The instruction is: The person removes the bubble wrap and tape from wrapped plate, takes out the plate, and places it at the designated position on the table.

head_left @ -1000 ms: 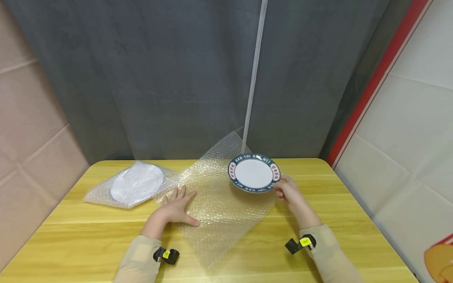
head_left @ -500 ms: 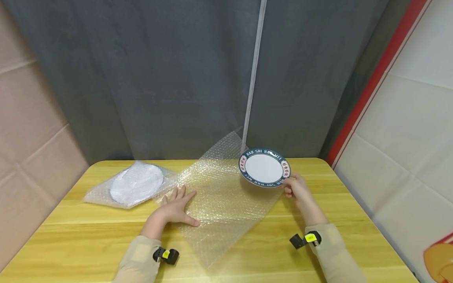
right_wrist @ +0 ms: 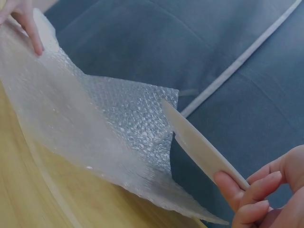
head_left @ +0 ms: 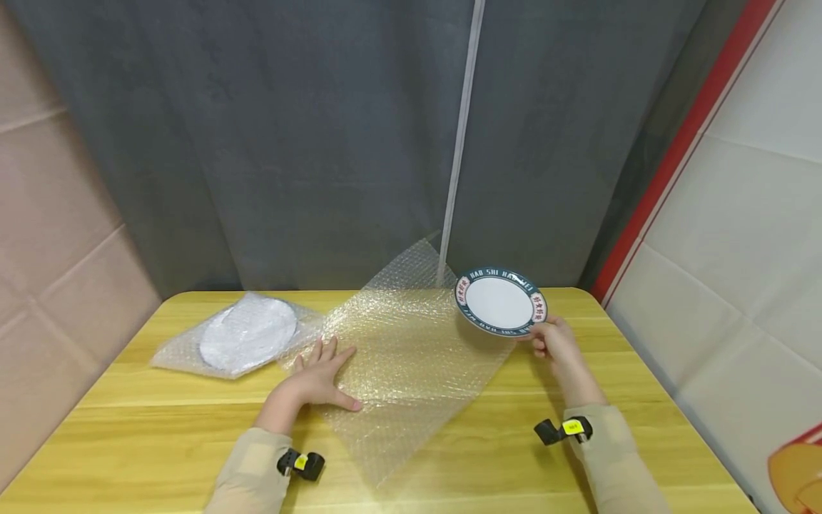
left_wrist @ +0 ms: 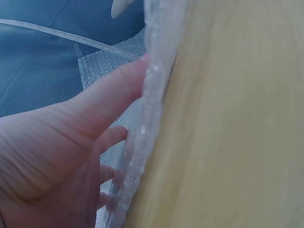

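Observation:
A white plate (head_left: 499,303) with a dark green lettered rim is held above the right side of a bubble wrap sheet (head_left: 404,371). My right hand (head_left: 560,344) pinches the plate's near right rim; in the right wrist view the plate (right_wrist: 202,147) appears edge-on, apart from the sheet. My left hand (head_left: 316,378) rests with spread fingers on the sheet's left part. The left wrist view has the left thumb (left_wrist: 111,92) against the bubble wrap's edge (left_wrist: 154,95). Left of that hand lies a second plate (head_left: 250,332) inside bubble wrap, its details blurred by the wrap.
The wooden table (head_left: 616,400) runs beneath everything. A dark grey curtain (head_left: 321,143) with a pale vertical strip (head_left: 464,121) hangs behind it. The sheet's far corner reaches up against the curtain. Pale panels stand on both sides.
My right hand has carried the plate to the right and slightly up, away from the middle of the bubble wrap. The left hand and the wrapped plate have stayed put.

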Demonstrator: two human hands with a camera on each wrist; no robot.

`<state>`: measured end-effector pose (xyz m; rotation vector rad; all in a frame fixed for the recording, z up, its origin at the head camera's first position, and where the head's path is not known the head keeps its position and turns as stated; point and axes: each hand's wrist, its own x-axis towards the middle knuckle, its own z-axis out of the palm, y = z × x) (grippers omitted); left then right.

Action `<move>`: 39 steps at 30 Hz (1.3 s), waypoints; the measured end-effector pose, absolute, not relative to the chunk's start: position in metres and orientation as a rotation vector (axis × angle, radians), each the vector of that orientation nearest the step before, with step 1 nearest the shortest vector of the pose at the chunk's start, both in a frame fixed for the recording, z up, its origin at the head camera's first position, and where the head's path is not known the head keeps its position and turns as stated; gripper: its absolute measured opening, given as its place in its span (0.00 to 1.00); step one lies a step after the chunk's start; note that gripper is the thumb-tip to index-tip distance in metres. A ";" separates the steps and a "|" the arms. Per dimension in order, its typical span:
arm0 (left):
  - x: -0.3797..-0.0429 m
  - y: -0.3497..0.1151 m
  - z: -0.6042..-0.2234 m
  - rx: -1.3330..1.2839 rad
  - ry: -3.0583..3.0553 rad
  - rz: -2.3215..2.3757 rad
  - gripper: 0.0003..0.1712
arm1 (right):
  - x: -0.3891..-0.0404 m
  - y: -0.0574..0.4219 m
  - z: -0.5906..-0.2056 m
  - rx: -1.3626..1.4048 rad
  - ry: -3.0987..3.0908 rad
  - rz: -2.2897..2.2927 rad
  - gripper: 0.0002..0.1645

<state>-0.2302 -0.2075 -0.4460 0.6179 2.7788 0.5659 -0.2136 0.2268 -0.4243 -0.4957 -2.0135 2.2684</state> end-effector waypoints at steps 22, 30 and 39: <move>-0.228 -0.208 -0.444 0.626 2.767 0.591 0.69 | -0.208 0.254 -0.423 -0.586 -2.025 2.189 0.15; -0.227 -0.209 -0.443 0.627 2.768 0.583 0.69 | -0.205 0.262 -0.425 -0.630 -2.017 2.158 0.18; -0.226 -0.209 -0.442 0.622 2.760 0.595 0.69 | -0.202 0.273 -0.428 -0.658 -1.992 2.164 0.12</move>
